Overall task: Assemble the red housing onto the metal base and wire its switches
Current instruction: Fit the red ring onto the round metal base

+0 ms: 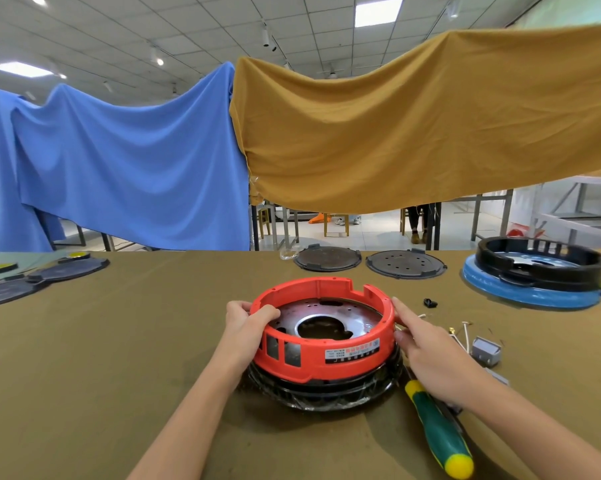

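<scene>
I see two bare forearms, no sleeves, watch or rings in view; my left grip (249, 323) and right grip (430, 355) are ungloved, with short nails

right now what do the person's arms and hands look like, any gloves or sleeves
Both are bare. The left hand and right hand wear no gloves, and both forearms are uncovered as far as the bottom edge of the picture, so no sleeve shows. No watch, ring, band or marking shows on either wrist or hand. Nails look short and unpainted.
</scene>
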The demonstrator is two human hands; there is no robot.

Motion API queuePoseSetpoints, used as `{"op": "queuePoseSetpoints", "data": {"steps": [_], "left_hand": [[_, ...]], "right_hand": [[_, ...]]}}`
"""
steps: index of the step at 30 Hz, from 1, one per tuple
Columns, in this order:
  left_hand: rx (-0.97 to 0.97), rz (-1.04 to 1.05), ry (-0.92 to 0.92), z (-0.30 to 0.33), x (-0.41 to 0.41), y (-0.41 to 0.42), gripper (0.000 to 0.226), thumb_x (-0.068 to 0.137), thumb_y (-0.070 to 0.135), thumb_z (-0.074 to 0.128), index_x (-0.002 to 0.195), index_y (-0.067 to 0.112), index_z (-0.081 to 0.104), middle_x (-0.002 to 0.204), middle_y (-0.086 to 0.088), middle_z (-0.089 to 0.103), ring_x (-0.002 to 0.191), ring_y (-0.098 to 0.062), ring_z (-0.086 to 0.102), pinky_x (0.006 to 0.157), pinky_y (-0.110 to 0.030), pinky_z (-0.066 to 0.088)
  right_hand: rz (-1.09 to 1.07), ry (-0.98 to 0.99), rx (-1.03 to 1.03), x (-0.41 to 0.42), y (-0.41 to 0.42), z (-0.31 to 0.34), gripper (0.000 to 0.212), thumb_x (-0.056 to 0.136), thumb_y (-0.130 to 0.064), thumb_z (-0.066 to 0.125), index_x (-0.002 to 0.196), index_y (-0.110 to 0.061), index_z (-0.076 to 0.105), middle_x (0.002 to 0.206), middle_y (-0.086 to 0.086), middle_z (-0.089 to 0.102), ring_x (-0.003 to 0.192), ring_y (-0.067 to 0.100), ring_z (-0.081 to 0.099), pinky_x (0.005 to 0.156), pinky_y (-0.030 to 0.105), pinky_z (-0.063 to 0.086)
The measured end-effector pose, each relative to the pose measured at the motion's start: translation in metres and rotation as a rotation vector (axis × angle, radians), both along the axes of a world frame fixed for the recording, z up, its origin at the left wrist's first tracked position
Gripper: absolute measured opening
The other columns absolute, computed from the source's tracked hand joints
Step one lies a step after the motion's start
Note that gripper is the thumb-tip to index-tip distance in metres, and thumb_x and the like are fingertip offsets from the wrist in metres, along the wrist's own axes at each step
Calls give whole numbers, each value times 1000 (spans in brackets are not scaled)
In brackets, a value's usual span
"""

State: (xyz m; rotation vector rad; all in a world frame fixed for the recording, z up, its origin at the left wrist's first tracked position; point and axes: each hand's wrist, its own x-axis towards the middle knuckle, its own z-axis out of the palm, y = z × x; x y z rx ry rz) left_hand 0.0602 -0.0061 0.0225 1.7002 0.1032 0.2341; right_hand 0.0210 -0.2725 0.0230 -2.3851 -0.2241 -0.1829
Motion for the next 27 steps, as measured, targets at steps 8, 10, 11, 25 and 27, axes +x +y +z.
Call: {"op": "queuePoseSetpoints", "data": {"steps": [8,10,11,25,27], "left_hand": [[-49,-12,129,3,3,7,62,60,57,62,108,20,50,108,-10,64,98,-28,65,90,-44,50],[-32,-53,159,4,3,6,64,62,56,60,112,15,54,98,-9,66,87,-27,65,77,-38,51],[-12,-60,160,4,3,4,61,64,53,60,111,14,55,95,-8,66,83,-25,65,71,-35,49],[15,-35,133,8,6,50,8,89,16,53,85,13,60,82,-15,56,70,-25,52,66,-34,38],[-4,-57,130,5,6,48,9,90,13,53,93,12,62,88,-16,58,77,-27,54,72,-36,41]], "right_hand": [[-116,-93,140,-7,2,7,39,104,-44,31,135,-32,52,136,-8,58,123,2,52,102,19,38],[-101,-74,203,-11,6,11,28,101,-53,31,96,-45,58,102,-23,64,95,-10,56,80,12,41],[-92,-62,215,-13,8,12,29,101,-53,32,88,-46,57,93,-24,64,91,-8,57,79,15,43],[80,151,584,-20,29,4,37,107,-14,39,96,-38,66,97,-12,76,97,0,70,79,15,55],[26,178,607,-18,26,2,33,106,-11,40,99,-31,65,91,-9,75,90,1,71,74,15,56]]}}
